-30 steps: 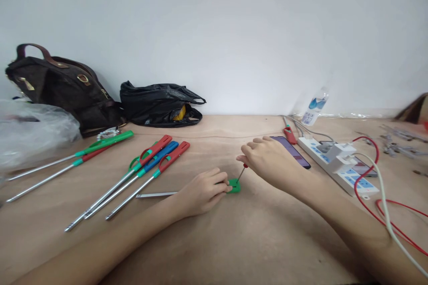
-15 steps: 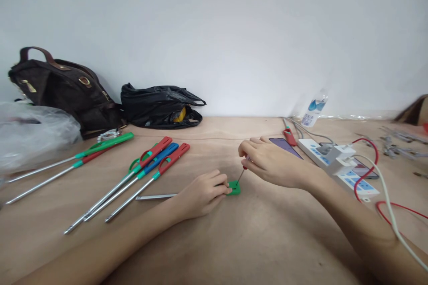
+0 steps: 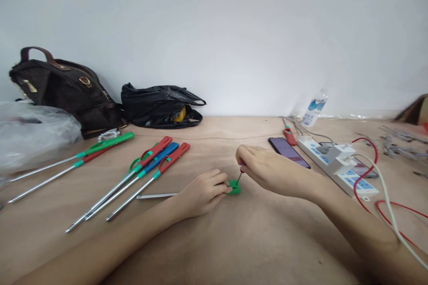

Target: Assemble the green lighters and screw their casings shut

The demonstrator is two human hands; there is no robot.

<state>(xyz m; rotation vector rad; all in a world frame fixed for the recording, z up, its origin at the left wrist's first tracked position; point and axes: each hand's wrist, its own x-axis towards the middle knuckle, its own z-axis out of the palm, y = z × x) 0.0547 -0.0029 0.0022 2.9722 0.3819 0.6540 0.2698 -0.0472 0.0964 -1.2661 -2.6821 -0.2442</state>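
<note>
My left hand (image 3: 205, 193) presses a green long-necked lighter (image 3: 235, 187) down on the table, fingers closed over its handle. The lighter's metal tube (image 3: 157, 196) sticks out to the left, and only the handle's end shows past my fingertips. My right hand (image 3: 259, 164) is closed around a screwdriver (image 3: 240, 176). Its thin shaft slants down, with the tip on the green handle's end; most of the grip is hidden in my fingers. Left of my hands lie several more long-necked lighters (image 3: 175, 158) with red, blue and green handles.
Behind my right hand are a phone (image 3: 289, 152), a red lighter (image 3: 289, 136) and a white power strip (image 3: 354, 182) with red and white cables. A water bottle (image 3: 314, 109) stands by the wall. Bags (image 3: 157, 107) sit at the back left; small metal parts (image 3: 397, 144) lie far right.
My right hand has lowered and shifted slightly toward me, uncovering more of the phone. The screwdriver stands a little more upright, its tip still on the green handle. My left hand has stayed put.
</note>
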